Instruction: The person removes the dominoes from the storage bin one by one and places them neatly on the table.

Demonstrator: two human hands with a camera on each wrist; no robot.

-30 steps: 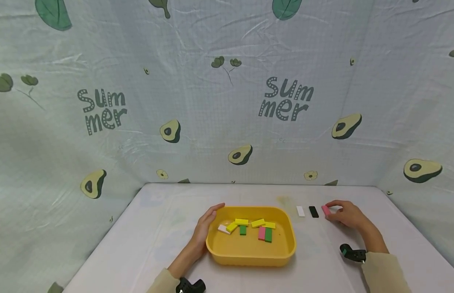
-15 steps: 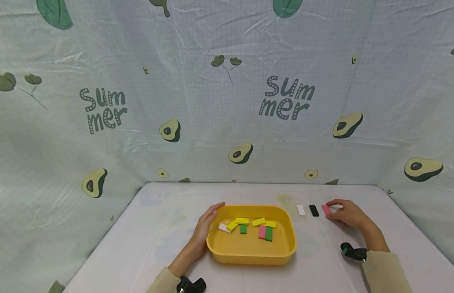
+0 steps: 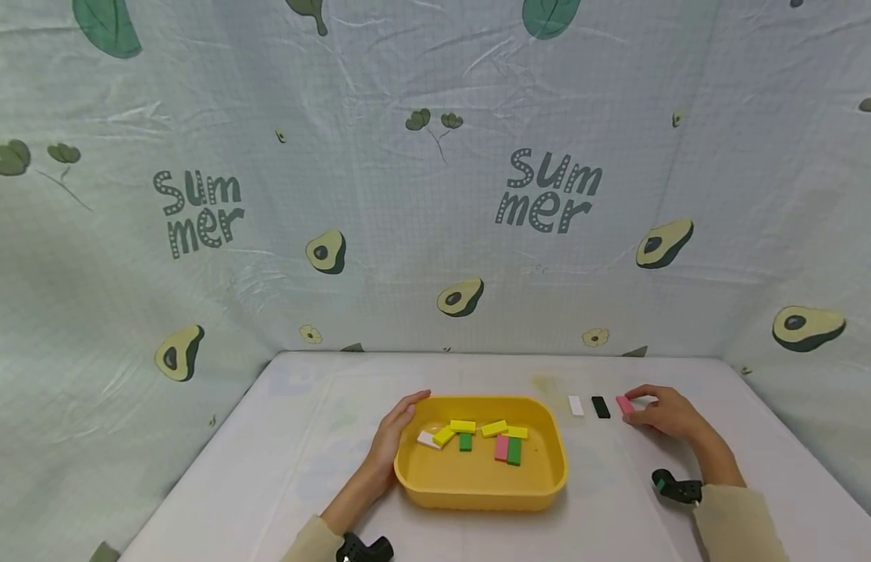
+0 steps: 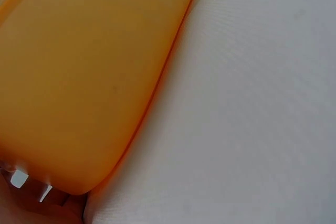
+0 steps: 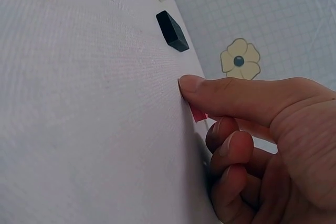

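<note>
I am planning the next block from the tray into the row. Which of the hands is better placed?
Probably the left hand: it rests on the yellow tray rim, near the blocks. The right hand is busy pinching the pink block in the row.

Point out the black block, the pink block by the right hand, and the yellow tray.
black block (image 3: 600, 407), head view, top face
pink block (image 3: 623, 404), head view, exposed left end
yellow tray (image 3: 478, 493), head view, near rim

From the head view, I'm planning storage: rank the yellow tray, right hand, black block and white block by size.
1. yellow tray
2. right hand
3. black block and white block look alike.
</note>
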